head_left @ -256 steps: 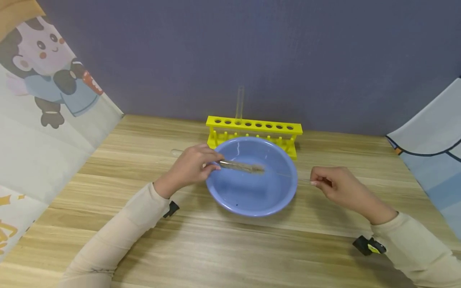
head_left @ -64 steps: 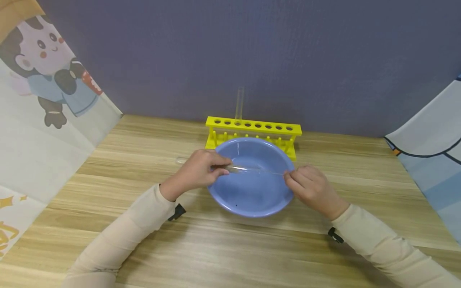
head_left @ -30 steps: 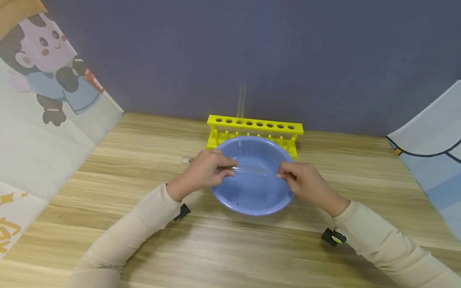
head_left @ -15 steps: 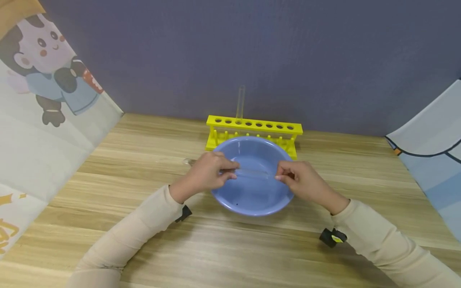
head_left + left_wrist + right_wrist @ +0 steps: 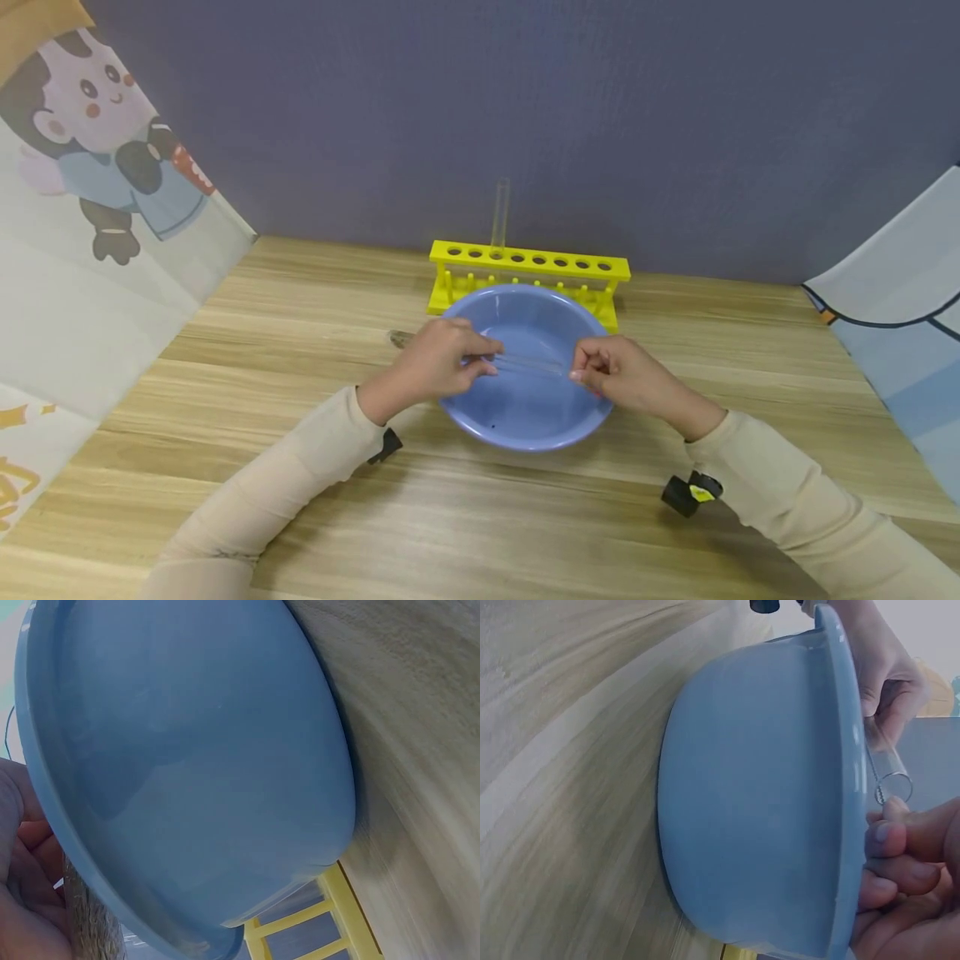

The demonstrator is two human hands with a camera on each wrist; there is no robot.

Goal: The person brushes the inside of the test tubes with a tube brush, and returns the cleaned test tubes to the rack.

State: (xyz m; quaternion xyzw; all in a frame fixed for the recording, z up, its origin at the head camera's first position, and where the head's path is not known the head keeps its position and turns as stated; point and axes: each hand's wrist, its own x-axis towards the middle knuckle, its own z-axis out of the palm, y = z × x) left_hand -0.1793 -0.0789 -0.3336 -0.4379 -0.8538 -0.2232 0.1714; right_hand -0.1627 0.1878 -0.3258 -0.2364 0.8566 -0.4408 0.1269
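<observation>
Over the blue basin [image 5: 528,417], my left hand [image 5: 435,358] grips a clear glass test tube [image 5: 531,364], which lies almost level with its mouth toward the right. Inside the tube sits a test tube brush; its bristles [image 5: 401,338] show at the rounded end, left of the hand, and also in the left wrist view as brown bristles [image 5: 90,919]. My right hand [image 5: 630,379] pinches the brush's wire handle just outside the tube mouth. In the right wrist view the twisted wire [image 5: 878,791] runs through the open tube mouth [image 5: 909,787] to the fingertips.
Behind the basin stands a yellow test tube rack [image 5: 555,260], partly hidden by the basin. One upright glass tube [image 5: 501,212] is in it. All of this rests on a wooden table [image 5: 480,525], with a dark partition [image 5: 675,125] at the back.
Earlier the bristles were at the tube's mouth; now they are deep at its rounded end. My right hand has moved left, close to the mouth. My left hand has shifted slightly right and down.
</observation>
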